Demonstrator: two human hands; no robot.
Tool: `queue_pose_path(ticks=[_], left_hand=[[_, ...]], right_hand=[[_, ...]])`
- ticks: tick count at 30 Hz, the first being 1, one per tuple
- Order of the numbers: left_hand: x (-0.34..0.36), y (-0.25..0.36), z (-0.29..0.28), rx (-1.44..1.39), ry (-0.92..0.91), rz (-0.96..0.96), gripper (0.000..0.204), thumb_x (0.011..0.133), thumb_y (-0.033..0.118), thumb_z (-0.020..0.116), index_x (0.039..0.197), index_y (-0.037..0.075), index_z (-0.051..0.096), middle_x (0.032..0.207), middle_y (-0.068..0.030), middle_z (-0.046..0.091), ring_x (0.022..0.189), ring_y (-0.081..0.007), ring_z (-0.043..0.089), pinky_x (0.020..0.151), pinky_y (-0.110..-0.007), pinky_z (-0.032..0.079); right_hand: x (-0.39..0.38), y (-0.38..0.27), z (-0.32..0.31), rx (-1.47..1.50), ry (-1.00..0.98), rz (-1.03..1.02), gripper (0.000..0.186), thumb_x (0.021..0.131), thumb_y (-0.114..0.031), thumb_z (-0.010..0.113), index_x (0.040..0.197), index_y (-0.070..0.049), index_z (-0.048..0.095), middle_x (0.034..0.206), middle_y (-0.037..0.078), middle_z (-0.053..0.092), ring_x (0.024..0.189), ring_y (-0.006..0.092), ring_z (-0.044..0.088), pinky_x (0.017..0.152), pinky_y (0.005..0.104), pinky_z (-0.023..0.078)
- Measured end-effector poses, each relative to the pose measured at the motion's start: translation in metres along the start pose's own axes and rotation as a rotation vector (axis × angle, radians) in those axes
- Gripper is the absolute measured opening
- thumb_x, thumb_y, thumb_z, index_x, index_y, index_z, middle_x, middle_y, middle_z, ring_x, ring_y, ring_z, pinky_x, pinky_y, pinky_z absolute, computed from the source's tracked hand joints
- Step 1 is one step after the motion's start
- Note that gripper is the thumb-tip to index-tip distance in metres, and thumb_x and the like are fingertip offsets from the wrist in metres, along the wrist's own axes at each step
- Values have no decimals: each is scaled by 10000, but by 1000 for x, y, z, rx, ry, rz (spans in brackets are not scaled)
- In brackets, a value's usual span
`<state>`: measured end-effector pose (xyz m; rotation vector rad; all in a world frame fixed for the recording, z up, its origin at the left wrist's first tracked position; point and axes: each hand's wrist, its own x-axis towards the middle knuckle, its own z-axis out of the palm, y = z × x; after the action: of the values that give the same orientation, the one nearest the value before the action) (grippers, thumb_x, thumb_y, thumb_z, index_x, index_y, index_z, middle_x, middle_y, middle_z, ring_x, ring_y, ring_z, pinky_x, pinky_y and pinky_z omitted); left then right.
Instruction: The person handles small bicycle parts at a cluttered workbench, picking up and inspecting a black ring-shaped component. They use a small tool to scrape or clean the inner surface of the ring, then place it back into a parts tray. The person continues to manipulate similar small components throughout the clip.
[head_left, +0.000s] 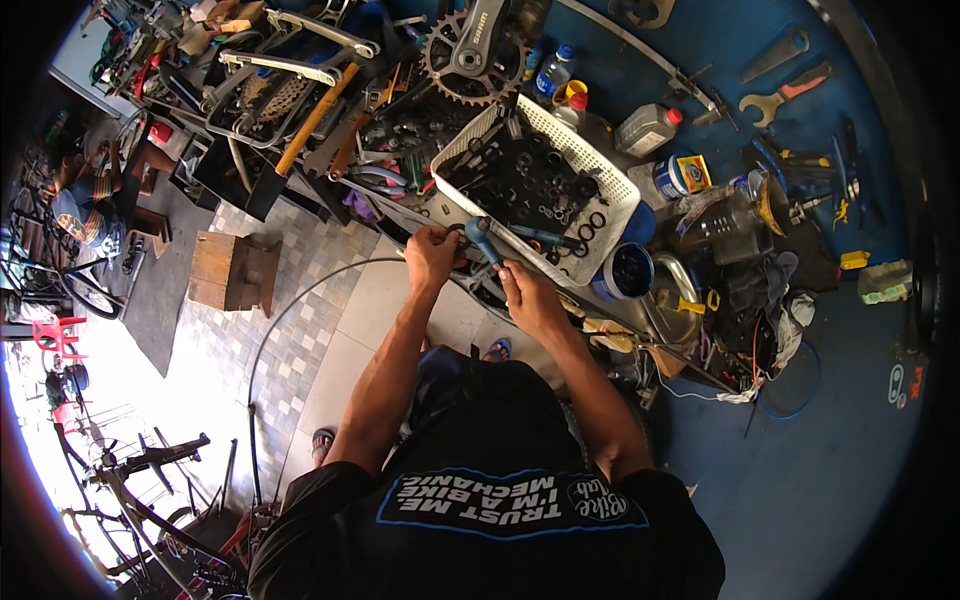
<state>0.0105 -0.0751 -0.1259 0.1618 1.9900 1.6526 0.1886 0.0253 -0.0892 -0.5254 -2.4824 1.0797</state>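
In front of my body, my right hand (530, 298) is closed on a blue-grey hand tool (483, 240) with a rounded head; its exact kind is unclear. Just left of the tool head, my left hand (432, 256) is closed, fingers pinched by a small dark curved piece (458, 232). A long thin dark cable (300, 295) starts at the left hand and curves down toward the floor at the left. Both hands are over the near edge of the bench, beside a white plastic basket (610, 172) of small dark parts and rings.
A crankset (472, 55), bike frame parts (290, 60) and an orange-handled tool (316, 118) crowd the back left. Bottles (648, 128), a blue tub (627, 270) and cables stand at right. A wooden stool (230, 273) is on the floor; a person (88, 195) sits far left.
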Motion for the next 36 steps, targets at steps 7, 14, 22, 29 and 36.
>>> queue_pose_path(ticks=[7,14,22,29,36], left_hand=[[-4,4,4,97,68,136,201,912,61,755,927,-53,590,761,-131,703,607,-184,720,487,-325,606],[9,3,0,302,25,213,173,915,93,744,953,-25,624,761,-159,723,567,-169,706,519,-332,541],[14,10,-2,159,-102,83,238,948,99,717,1154,-20,737,785,-123,749,614,-150,726,542,-302,611],[17,4,-2,112,-108,77,222,957,94,718,1150,-10,746,801,-92,739,631,-155,733,529,-306,630],[17,7,-5,60,-132,21,258,957,99,720,1176,-37,729,840,-108,744,667,-171,743,547,-312,647]], right_hand=[[4,4,6,-50,-42,31,211,1065,-188,569,1137,1,625,710,234,665,678,443,684,571,520,517],[9,1,1,-56,-110,57,173,1063,-156,550,1089,12,585,833,253,681,761,454,694,603,517,533],[9,5,4,-116,-123,84,207,1061,-158,545,1131,30,595,876,253,692,762,433,703,625,497,552],[13,-2,0,-104,6,-19,270,1075,-187,530,1192,43,608,888,250,704,750,416,708,628,473,558],[13,-1,2,-213,-114,14,233,1074,-174,529,1156,31,604,849,236,695,731,412,703,614,476,553]])
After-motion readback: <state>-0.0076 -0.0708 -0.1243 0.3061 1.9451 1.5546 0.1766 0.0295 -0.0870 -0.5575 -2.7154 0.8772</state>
